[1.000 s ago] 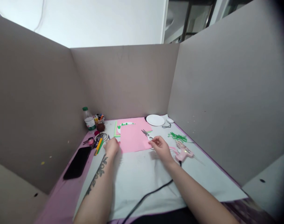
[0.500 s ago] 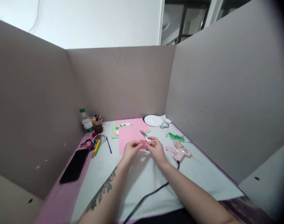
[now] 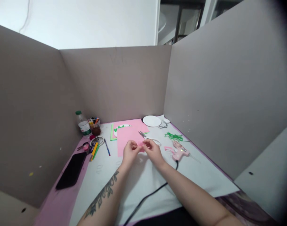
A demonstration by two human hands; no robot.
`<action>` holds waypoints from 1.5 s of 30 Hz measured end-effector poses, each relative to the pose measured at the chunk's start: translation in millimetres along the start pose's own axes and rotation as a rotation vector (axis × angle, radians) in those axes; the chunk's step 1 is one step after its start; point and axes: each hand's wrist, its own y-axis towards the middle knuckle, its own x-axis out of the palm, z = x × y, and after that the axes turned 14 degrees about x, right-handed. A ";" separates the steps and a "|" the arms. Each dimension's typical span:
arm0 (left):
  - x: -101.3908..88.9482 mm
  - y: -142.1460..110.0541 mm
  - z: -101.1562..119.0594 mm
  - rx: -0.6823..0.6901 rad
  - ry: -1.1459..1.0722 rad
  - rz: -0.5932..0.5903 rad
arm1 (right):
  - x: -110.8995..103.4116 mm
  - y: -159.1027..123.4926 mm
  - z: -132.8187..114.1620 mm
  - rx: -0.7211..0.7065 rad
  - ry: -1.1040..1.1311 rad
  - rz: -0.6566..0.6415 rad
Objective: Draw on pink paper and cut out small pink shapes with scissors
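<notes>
A small piece of pink paper point(image 3: 141, 144) is pinched between the fingertips of my left hand point(image 3: 130, 152) and my right hand point(image 3: 153, 151), mostly hidden by the fingers. Both hands are closed and nearly meet over the near edge of a larger pink paper sheet point(image 3: 125, 141). Just beyond my right hand lie scissors point(image 3: 155, 141) with white handles, their blades resting on the pink sheet. Behind, a white disc with green leaf shapes point(image 3: 121, 126) is partly covered by the sheet.
Right of my hands sit a pink glue gun point(image 3: 179, 153) with a black cord, and green strips point(image 3: 173, 136). A white plate point(image 3: 152, 121) lies at the back. Along the left are a bottle point(image 3: 84, 126), a phone point(image 3: 71, 170), a pencil point(image 3: 107, 147) and a yellow cutter point(image 3: 93, 151). Grey panels surround the table.
The small pink paper, held flat between both hands before, now shows less as the fingertips have drawn closer together. The view has shifted slightly, and more of the scissors' handles shows.
</notes>
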 end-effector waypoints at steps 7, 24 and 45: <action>0.0 -1.1 -4.2 -0.046 -0.017 -0.002 | -0.8 -2.1 -0.6 -0.083 -0.037 0.063; 0.6 -1.2 -4.2 -0.081 -0.035 -0.020 | -4.3 5.3 4.1 -0.061 -0.125 0.069; 2.5 -1.2 -2.9 -0.254 -0.265 -0.095 | -2.1 10.0 11.8 0.040 -0.010 0.056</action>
